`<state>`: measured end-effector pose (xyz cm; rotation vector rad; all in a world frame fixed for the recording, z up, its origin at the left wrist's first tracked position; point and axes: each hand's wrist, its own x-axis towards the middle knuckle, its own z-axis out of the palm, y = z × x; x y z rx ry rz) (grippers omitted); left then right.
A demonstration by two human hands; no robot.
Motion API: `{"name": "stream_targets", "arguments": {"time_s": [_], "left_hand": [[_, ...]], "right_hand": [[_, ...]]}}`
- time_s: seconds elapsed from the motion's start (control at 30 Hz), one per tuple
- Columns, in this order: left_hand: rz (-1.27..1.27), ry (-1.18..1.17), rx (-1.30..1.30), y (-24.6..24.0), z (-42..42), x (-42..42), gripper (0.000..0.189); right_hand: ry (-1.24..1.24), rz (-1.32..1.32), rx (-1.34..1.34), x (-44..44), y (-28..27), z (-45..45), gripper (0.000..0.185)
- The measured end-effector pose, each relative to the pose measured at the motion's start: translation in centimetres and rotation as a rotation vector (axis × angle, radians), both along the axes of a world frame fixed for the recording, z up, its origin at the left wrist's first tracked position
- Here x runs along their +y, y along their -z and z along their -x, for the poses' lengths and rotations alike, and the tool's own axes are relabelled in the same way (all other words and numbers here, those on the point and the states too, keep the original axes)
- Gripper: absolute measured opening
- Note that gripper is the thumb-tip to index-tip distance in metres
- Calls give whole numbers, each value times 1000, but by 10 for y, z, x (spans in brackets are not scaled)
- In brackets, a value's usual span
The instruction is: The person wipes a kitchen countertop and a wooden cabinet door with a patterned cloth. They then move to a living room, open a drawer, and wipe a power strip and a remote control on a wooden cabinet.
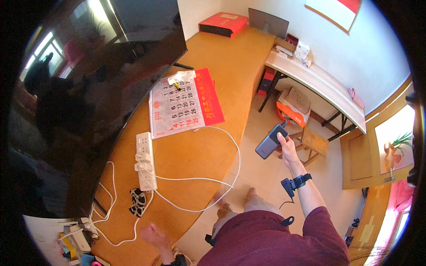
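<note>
My right hand (287, 149) grips a dark grey-blue power bank (267, 146), held out over the floor to the right of the wooden desk (213, 156). A short dark piece sticks out at its upper end. My left hand (154, 235), blurred by motion, hovers at the desk's near edge; its finger positions are unclear. Nearest to it on the desk lies a black-and-white patterned cloth item (137, 202). Beside that, a white power strip (148, 183) has chargers plugged in. A white cable (199, 179) loops from there past the desk edge.
A large television (83, 116) fills the left side. A calendar (179, 109) with crumpled tissue (181, 77) lies on the desk, and a red box (221, 24) sits at its far end. Right of it are a narrow table (322, 83), a wooden stool (314, 141) and a door (357, 159).
</note>
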<state>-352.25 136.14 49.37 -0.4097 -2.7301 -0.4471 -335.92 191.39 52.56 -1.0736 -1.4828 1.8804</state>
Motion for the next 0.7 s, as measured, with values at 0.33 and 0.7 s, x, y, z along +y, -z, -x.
{"name": "stream_targets", "arguments": {"time_s": [0.33, 0.7], "left_hand": [[-87, 715, -786, 63, -151, 166, 23], [-673, 17, -1456, 477, -142, 319, 39]], "right_hand": [[-5, 43, -146, 52, 114, -64, 46], [-18, 202, -235, 19, 325, -96, 45]]}}
